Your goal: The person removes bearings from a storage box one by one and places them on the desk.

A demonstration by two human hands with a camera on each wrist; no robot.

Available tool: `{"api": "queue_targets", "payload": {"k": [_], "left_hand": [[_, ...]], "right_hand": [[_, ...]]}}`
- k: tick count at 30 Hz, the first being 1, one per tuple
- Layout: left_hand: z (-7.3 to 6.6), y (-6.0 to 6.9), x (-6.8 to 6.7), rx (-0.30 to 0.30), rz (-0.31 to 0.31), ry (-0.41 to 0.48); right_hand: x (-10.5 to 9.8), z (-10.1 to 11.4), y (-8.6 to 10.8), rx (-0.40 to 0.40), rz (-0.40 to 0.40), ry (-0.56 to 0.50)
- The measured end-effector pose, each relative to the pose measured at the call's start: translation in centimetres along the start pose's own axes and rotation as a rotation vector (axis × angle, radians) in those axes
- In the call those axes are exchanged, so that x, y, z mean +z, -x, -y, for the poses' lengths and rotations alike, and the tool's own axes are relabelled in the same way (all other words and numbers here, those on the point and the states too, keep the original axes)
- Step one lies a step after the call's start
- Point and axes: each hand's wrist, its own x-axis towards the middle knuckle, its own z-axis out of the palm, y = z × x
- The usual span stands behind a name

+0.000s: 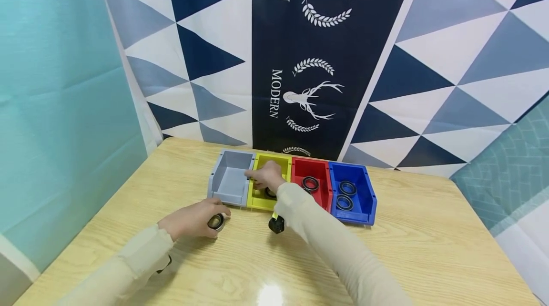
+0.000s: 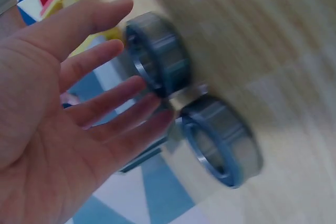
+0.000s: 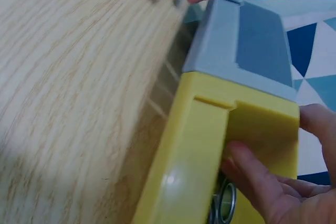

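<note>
My left hand (image 1: 197, 219) is on the wood tabletop at the left, its fingers spread around a bearing (image 1: 216, 221). In the left wrist view its fingers are relaxed, close to two ring bearings standing on edge, an upper bearing (image 2: 170, 56) and a lower bearing (image 2: 239, 153); whether they touch is unclear. Reaching into the yellow bin (image 3: 181, 150), my right hand (image 1: 268, 176) has its thumb inside and its index finger apart, with nothing visible between them. Below that thumb lies a bearing (image 3: 227, 203), partly hidden by the bin's front lip.
Left of the yellow bin stands a grey bin (image 1: 231, 187) with a bare floor. To the right, a red bin (image 1: 323, 172) and a blue bin (image 1: 364, 196) hold bearings. A patterned cloth (image 1: 214, 82) hangs behind the table.
</note>
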Motion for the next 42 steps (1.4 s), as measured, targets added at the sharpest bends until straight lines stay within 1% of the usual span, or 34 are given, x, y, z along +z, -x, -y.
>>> {"api": "queue_targets", "payload": {"k": [4,6,9,12,14,16,18,20,22,24,26,28,31,34,37,42], "left_hand": [[-1.1,-0.3,-1.3,-0.074,0.064,0.017],[-1.6,-0.5,-2.1,-0.09,0.085,0.008],[-2.2,-1.0,-3.5,-0.092,0.094,-0.035],[-2.8,-1.9,-5.0,-0.075,0.075,-0.109],[-3.3,-2.6,-6.0,-0.062,0.056,-0.148],[-3.8,-3.4,-6.9,-0.055,0.035,-0.173],[-4.3,-4.2,-7.5,-0.048,0.01,-0.188],[-4.8,-5.1,-7.9,-0.051,-0.025,-0.192],[-5.2,-5.9,-8.0,-0.053,-0.073,-0.191],[-5.5,-6.7,-7.9,-0.059,-0.131,-0.183],[-5.8,-7.4,-7.5,-0.079,-0.188,-0.163],[-6.0,-8.1,-7.1,-0.103,-0.239,-0.147],[-6.2,-9.1,-6.5,-0.139,-0.293,-0.116],[-6.3,-9.8,-6.0,-0.142,-0.327,-0.107],[-6.5,-10.5,-5.6,-0.147,-0.335,-0.122],[-6.9,-11.6,-5.1,-0.182,-0.313,-0.134]], "right_hand": [[-1.6,0.7,0.9,0.028,0.109,-0.036],[-2.7,1.2,1.3,0.022,0.172,-0.018],[-4.4,1.9,1.8,-0.014,0.256,0.047],[-6.3,2.1,2.4,-0.076,0.301,0.174],[-7.4,2.0,2.6,-0.118,0.281,0.268],[-8.4,1.8,2.8,-0.149,0.224,0.329],[-9.1,1.5,2.8,-0.159,0.149,0.347],[-9.7,1.2,2.9,-0.151,0.07,0.306],[-9.9,0.8,2.8,-0.139,0.0,0.262],[-10.0,0.2,2.8,-0.12,-0.067,0.222],[-9.9,-0.5,2.8,-0.107,-0.127,0.2],[-9.6,-1.3,2.7,-0.087,-0.166,0.187],[-9.2,-2.3,2.3,-0.053,-0.198,0.179],[-8.7,-3.2,1.8,-0.003,-0.2,0.176],[-8.3,-3.8,1.4,0.042,-0.194,0.186],[-7.9,-4.1,0.9,0.083,-0.186,0.199]]}}
